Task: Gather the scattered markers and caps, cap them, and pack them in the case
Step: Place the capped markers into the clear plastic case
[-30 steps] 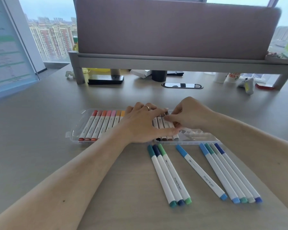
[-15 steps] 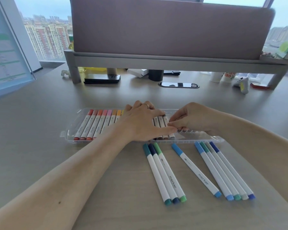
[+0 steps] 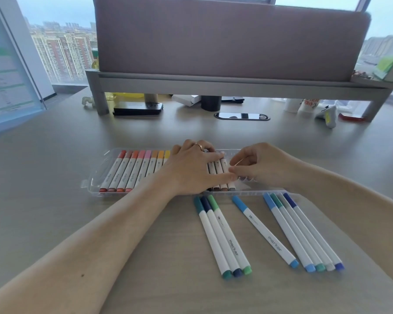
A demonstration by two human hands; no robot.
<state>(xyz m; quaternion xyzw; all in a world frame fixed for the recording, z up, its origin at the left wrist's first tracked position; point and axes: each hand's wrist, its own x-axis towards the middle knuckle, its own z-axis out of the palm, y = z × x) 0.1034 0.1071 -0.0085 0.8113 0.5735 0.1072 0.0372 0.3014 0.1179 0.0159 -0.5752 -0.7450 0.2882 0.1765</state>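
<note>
The left hand [image 3: 191, 171] lies flat with straight fingers, pressing down on the row of markers [image 3: 132, 171] in the clear case [image 3: 95, 180]. The right hand [image 3: 259, 166] is just beside it, with its fingers curled over the last markers in the row. I cannot tell if it pinches one. The case sits in the middle of the table [image 3: 55, 200]. Between it and the near edge lie eight loose markers [image 3: 222, 236] with caps on: three together, one alone, four together.
</note>
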